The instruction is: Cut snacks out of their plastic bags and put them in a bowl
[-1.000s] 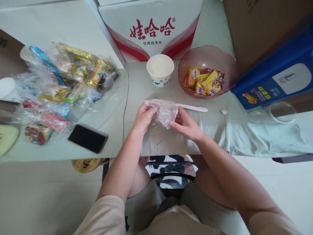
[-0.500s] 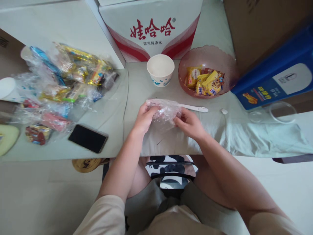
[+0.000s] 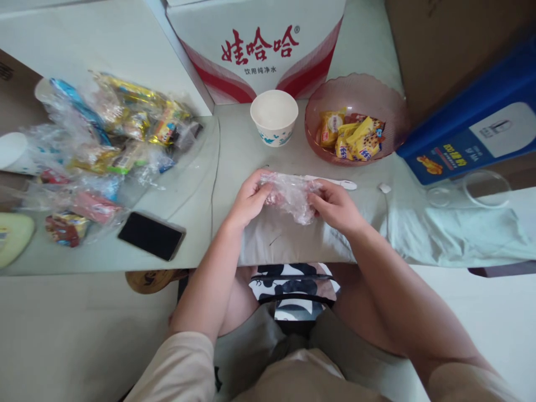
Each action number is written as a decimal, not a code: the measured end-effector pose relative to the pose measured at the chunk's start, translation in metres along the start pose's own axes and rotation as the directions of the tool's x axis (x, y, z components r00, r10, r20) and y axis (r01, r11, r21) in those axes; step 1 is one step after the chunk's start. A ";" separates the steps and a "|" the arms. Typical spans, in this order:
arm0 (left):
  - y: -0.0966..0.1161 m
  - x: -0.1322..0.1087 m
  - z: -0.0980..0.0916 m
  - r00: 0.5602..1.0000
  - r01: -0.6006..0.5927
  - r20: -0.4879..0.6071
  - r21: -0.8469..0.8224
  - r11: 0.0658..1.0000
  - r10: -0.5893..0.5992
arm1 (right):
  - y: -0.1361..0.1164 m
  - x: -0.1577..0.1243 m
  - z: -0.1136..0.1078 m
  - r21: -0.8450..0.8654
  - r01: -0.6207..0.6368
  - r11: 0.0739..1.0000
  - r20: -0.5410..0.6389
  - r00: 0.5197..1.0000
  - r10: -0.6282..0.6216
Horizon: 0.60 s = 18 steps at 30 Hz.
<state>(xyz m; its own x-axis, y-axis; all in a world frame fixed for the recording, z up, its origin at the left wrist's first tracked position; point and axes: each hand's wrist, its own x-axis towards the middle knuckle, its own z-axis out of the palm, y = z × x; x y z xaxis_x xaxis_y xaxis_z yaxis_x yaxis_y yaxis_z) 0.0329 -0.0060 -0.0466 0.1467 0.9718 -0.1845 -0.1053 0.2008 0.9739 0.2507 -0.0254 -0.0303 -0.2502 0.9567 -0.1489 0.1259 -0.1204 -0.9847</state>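
Note:
Between my two hands, over the front of the table, is a crumpled clear plastic bag (image 3: 293,196) with something pinkish showing through its left part. My left hand (image 3: 250,200) is closed on the bag's left end. At the right end, the thumb and fingers of my right hand (image 3: 335,205) pinch the plastic. What lies inside the bag I cannot make out. Just beyond the hands, partly hidden by the bag, lies a white plastic utensil handle (image 3: 341,182). A paper cup (image 3: 274,118) with a blue pattern stands behind it.
A pink bowl (image 3: 318,97) at the back right holds several yellow snack packets (image 3: 362,139). Wrapped snacks (image 3: 138,125) are heaped at the left, near a black phone (image 3: 151,235). A white carton (image 3: 259,50) stands behind; a blue package (image 3: 469,128) and clear cup (image 3: 486,190) are right.
My hands have shifted slightly to the right with the bag. The plastic is now stretched and bunched differently, with its crumpled right part hanging lower.

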 end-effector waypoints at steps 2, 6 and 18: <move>0.000 0.000 -0.003 1.000 0.019 0.013 0.007 1.000 -0.019 | 0.000 0.001 0.001 0.011 0.039 0.999 -0.099 0.994 -0.038; 0.006 -0.003 -0.005 0.996 0.062 0.072 -0.082 0.995 -0.056 | -0.002 0.000 0.002 0.080 0.118 0.990 -0.291 0.953 -0.090; 0.010 0.001 -0.004 1.000 -0.024 0.021 0.089 0.996 0.022 | -0.001 0.000 0.003 0.002 0.149 0.989 -0.218 0.965 -0.145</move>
<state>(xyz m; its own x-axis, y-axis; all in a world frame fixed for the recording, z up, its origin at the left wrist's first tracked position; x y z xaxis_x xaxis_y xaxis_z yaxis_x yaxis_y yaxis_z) 0.0280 -0.0021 -0.0372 0.1653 0.9732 -0.1601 -0.0208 0.1657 0.9860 0.2477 -0.0260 -0.0298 -0.0502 0.9986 0.0185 0.0858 0.0228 -0.9961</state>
